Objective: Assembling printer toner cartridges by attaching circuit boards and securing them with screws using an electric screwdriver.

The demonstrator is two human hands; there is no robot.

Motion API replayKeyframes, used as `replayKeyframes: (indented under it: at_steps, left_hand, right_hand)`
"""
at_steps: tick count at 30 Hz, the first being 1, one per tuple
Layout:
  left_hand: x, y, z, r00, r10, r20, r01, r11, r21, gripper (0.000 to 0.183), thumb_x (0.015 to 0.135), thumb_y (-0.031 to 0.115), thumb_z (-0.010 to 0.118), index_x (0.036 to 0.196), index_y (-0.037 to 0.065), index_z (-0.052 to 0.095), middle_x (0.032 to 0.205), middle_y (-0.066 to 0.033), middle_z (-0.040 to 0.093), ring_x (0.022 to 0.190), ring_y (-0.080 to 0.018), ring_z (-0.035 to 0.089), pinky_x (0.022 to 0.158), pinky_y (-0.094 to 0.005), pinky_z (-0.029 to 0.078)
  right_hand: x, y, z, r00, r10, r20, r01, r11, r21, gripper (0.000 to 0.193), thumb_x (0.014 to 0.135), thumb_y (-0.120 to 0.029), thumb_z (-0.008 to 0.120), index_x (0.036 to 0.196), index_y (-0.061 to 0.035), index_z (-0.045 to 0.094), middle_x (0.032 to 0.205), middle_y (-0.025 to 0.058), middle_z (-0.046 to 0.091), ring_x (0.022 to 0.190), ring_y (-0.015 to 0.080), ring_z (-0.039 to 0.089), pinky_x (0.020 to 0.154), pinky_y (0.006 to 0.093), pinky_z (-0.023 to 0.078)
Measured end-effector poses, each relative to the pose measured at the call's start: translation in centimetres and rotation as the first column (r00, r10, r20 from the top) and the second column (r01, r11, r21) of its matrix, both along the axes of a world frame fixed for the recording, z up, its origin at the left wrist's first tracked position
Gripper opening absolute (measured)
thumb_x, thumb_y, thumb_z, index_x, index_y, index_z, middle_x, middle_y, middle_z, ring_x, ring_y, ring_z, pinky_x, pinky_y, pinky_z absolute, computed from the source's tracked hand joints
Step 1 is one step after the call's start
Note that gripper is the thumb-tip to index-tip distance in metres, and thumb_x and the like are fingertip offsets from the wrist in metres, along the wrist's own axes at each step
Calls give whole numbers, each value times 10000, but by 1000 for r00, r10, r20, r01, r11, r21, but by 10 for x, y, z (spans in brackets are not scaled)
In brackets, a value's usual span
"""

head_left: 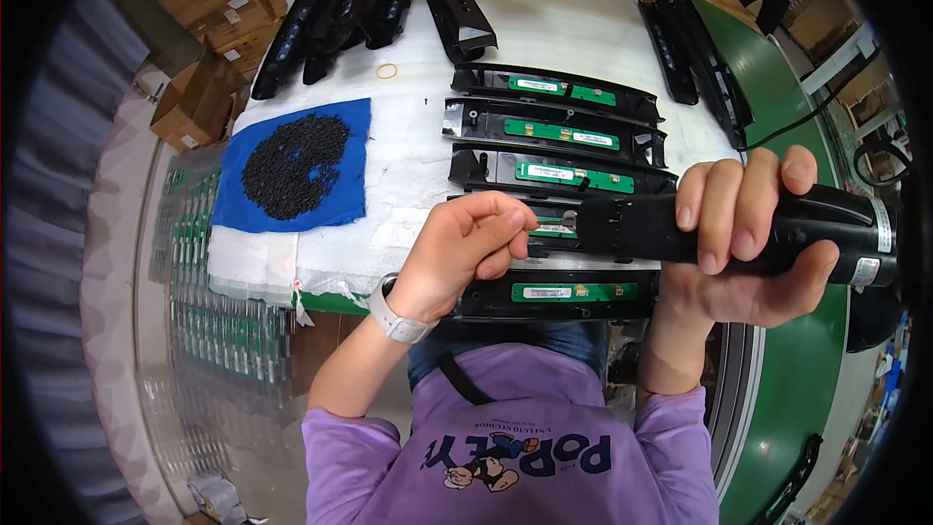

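Note:
My right hand (743, 224) wraps round a black electric screwdriver (632, 227), held level with its bit pointing left. The thumb and fingertips of my left hand (476, 241) are pinched together at the tip of the bit; what lies between them is too small to make out. Beneath the screwdriver is a black housing with a green circuit board, mostly hidden. Nearer me lies another housing (486, 299) with its board (573, 293). Beyond, several similar housings (466, 163) are lined up in a row. Small black screws (292, 167) are heaped on a blue cloth (350, 204) to the left.
White foam sheeting (408, 126) covers the table. Black housings (340, 15) stand at the far left and more (695, 63) at the far right. A rubber band (387, 70) lies on the foam. Clear trays of green boards (233, 335) sit below left; a green surface (816, 331) runs along the right.

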State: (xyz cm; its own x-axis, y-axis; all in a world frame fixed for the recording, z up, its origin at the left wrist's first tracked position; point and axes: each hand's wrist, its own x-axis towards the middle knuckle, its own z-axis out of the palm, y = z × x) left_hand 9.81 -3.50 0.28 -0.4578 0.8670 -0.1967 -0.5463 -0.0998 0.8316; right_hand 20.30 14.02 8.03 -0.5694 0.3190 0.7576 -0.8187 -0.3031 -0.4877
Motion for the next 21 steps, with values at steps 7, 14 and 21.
replayKeyframes:
  at_steps: [7, 14, 21]
  left_hand:
    - [4, -5, 0, 1000, 22, 5, -22, 998, 51, 160, 919, 85, 524, 996, -40, 589, 770, -78, 612, 512, -50, 436, 498, -176, 367]
    - [7, -8, 1, 996, 0, -88, 1, 1000, 20, 169, 913, 62, 524, 1011, -55, 596, 777, -84, 623, 528, -54, 460, 518, -178, 399]
    - [15, -12, 1, 963, 53, -263, -64, 998, -30, 156, 879, 35, 571, 998, -56, 614, 819, -108, 651, 560, -67, 516, 529, -183, 439]
  right_hand:
    - [-3, -3, -2, 999, 32, 5, -32, 999, 12, 425, 859, -377, 579, 1097, -49, 451, 681, -7, 466, 512, 104, 455, 624, 302, 396]
    - [-3, -5, -8, 998, 55, 30, -55, 998, 0, 494, 882, -450, 539, 1144, -51, 411, 690, 21, 499, 524, 135, 496, 618, 316, 442]
    - [1, -12, -9, 997, 65, 51, -65, 998, 11, 399, 881, -364, 537, 1104, -44, 450, 682, -6, 465, 507, 95, 456, 621, 304, 399]
